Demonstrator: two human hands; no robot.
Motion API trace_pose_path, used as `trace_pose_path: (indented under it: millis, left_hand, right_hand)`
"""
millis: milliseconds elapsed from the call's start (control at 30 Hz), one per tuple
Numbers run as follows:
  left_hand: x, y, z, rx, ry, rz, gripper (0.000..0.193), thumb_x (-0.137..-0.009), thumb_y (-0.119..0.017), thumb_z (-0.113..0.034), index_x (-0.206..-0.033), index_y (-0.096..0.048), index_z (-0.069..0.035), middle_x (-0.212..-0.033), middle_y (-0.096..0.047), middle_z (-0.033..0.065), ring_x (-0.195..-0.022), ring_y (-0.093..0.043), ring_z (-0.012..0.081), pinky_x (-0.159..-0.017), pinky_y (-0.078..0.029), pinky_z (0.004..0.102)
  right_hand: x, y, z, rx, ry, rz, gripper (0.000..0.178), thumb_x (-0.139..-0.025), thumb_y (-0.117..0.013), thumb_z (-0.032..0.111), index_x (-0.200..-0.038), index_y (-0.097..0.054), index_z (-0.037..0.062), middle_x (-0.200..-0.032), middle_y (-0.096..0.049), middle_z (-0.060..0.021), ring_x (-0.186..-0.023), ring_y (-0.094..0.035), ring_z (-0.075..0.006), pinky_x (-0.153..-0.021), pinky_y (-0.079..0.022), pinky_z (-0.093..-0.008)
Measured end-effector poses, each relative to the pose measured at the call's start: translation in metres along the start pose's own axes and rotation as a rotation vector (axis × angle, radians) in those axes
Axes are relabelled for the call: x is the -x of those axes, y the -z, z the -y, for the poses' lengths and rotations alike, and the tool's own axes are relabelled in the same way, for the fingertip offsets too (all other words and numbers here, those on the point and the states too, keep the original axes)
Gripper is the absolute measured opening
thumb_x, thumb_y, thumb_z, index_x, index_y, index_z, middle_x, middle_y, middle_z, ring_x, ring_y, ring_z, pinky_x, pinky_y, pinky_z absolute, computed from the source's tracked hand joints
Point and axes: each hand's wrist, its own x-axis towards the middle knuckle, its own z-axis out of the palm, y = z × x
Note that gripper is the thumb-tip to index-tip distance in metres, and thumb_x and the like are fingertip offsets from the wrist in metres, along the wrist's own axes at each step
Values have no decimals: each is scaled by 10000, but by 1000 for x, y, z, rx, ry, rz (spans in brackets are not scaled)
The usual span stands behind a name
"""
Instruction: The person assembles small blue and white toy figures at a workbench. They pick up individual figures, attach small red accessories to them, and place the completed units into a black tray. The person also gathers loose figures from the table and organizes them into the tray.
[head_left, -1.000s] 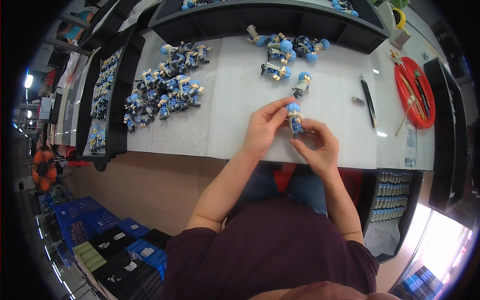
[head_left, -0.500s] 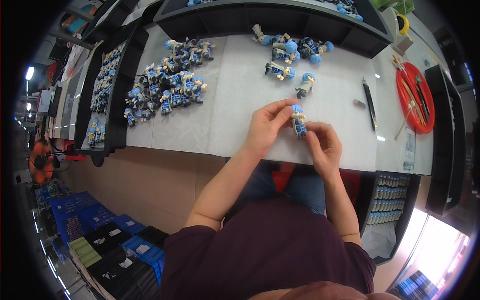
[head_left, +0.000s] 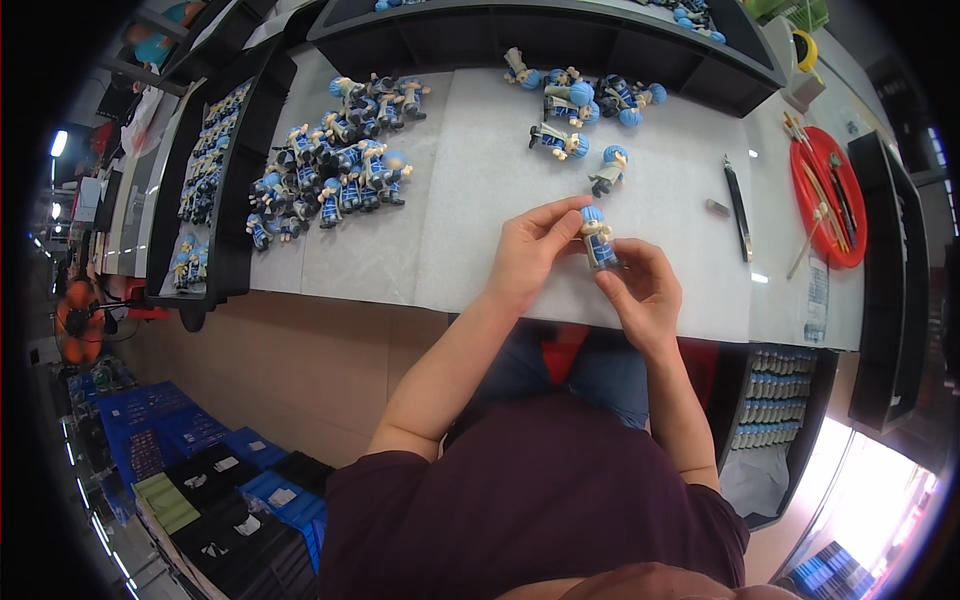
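Between both hands, over the table's near edge, is a small figurine (head_left: 598,245) with a blue cap and a blue and beige body. My left hand (head_left: 535,250) pinches it at the head and upper side with thumb and fingers. At its dark feet, the thumb and fingers of my right hand (head_left: 645,295) close round the base. Just beyond lies a single similar figurine (head_left: 610,170). Farther back sits a small group of figurines (head_left: 570,100), some on their sides. A larger heap of figurines (head_left: 335,165) covers the table to the left.
Black trays stand at the back (head_left: 540,50) and left (head_left: 232,180), holding more figurines. On the right are a slim black tool (head_left: 738,210), a small grey block (head_left: 717,208) and a red dish (head_left: 853,235) with brushes. A lower tray (head_left: 740,425) holds rows of figurines.
My right thumb and fingers have shifted slightly left and closed in at the figurine's feet. My left hand keeps its hold on the upper part.
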Motion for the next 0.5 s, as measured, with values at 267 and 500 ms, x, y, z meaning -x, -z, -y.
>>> trace_pose_path:
  millis: [267,500]
  left_hand:
    - [5,-4,1,-94,-100,112,460,-770,-632,67,-1206,-491,31,-1081,-567,109,-896,-592,151,-792,-509,277]
    - [6,-5,2,-138,-87,69,468,-741,-633,109,-1184,-498,42,-1142,-543,125,-948,-568,152,-799,-520,276]
  right_hand:
    - [0,-1,-1,-6,-1,-16,384,-759,-678,-16,-1097,-497,-40,-1057,-555,-119,-954,-570,-170,-818,-495,-291]
    - [0,-1,1,13,0,-6,385,-754,-681,-20,-1092,-499,-43,-1057,-556,-119,-955,-570,-170,-818,-497,-294]
